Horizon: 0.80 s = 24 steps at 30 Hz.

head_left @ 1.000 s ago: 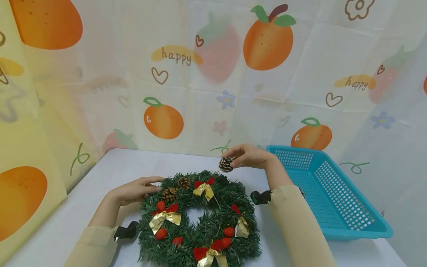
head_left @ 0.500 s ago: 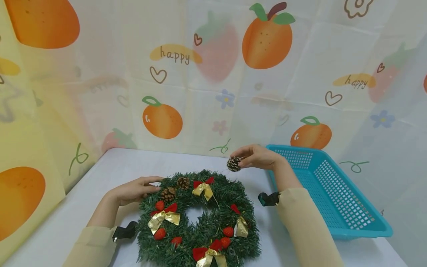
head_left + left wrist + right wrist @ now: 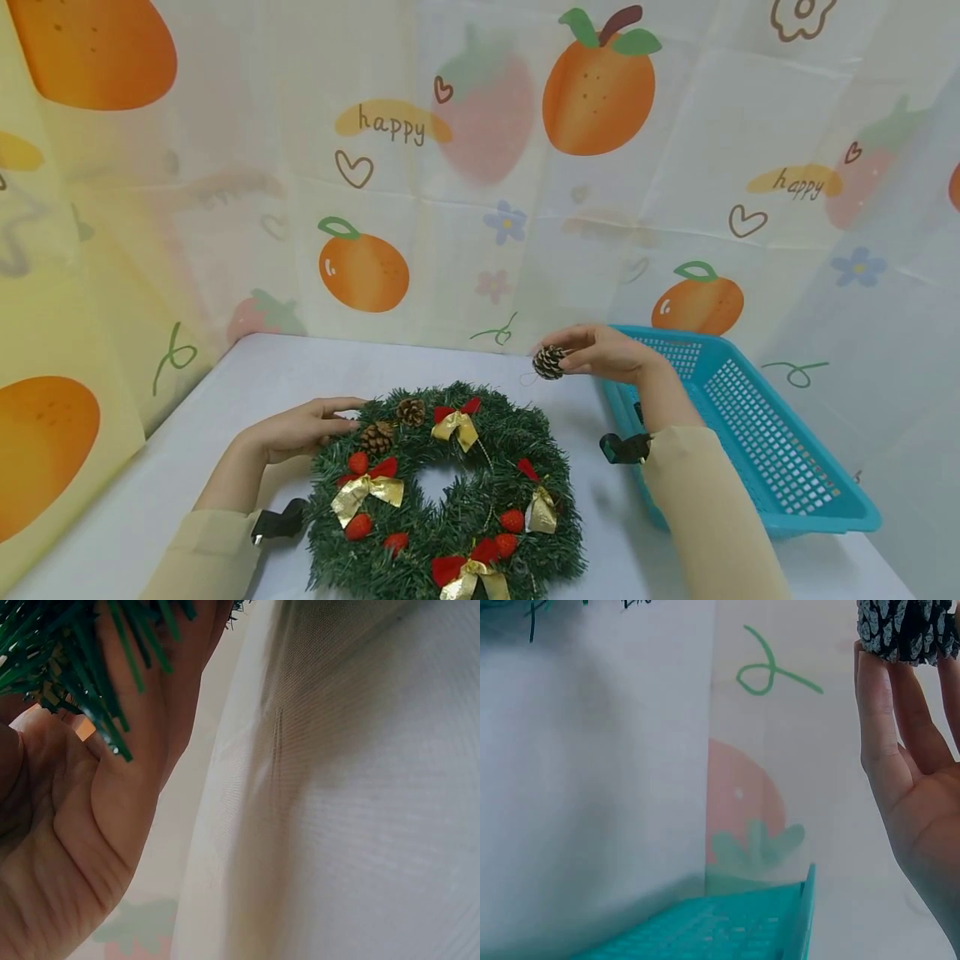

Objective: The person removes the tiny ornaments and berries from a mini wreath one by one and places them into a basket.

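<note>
My right hand (image 3: 609, 354) pinches a pine cone (image 3: 549, 362) with pale-tipped scales, held up beyond the back right of the wreath, near the basket. A thin loop of string hangs from the cone. In the right wrist view the pine cone (image 3: 907, 630) sits at the fingertips. A green Christmas wreath (image 3: 543, 433) lies on the table, dressed with red and gold bows, red berries and two brown pine cones (image 3: 378, 437). My left hand (image 3: 303, 427) holds the wreath's upper left edge, its fingertips partly hidden; green needles (image 3: 82, 667) overlap the fingers in the left wrist view.
A turquoise plastic basket (image 3: 780, 450) with perforated sides stands at the right, partly behind the right forearm. A fruit-printed curtain (image 3: 450, 208) hangs behind the white table (image 3: 315, 362). Each wrist wears a black strap mount (image 3: 626, 448).
My right hand has moved to the right with the pine cone, away from the wreath and closer to the basket. The left hand and the wreath stay in place.
</note>
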Motion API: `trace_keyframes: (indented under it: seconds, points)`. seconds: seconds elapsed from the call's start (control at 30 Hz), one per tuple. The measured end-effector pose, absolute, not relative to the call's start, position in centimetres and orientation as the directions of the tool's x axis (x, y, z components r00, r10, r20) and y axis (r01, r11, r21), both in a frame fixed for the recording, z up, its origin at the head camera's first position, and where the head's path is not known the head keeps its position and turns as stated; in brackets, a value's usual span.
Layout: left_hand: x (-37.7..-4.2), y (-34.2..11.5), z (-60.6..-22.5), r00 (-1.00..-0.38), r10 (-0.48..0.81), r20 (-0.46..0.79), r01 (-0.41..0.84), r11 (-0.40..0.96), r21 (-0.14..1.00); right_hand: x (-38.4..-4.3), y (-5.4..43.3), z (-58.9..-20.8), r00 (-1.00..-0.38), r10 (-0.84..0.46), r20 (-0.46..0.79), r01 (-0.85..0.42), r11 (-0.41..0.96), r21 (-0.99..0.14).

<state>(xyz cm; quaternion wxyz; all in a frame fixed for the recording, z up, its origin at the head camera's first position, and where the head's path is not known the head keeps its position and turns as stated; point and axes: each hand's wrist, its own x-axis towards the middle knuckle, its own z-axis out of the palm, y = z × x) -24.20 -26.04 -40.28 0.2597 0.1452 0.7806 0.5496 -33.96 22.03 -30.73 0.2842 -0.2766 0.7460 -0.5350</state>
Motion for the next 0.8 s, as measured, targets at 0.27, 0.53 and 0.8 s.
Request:
trace_keyframes:
  seconds: [0.27,0.53,0.8]
  points:
    - [-24.3,-26.0,-40.3,-0.824,0.509,-0.25,-0.065,0.352,0.934,-33.7,23.8,-30.5,-0.716,-0.687,-0.122,-0.095,0.269,-0.959]
    - [-24.4,-26.0,-40.5,-0.826,0.503,-0.254,-0.072,0.352,0.933,-33.4,25.3,-30.0,-0.774,-0.619,-0.132,-0.059,0.278,-0.959]
    - [-24.4,-26.1,-40.5,-0.827,0.503,-0.252,-0.074,0.347,0.935,-33.1,27.1,-29.8,-0.805,-0.584,-0.102,-0.038,0.223,-0.974]
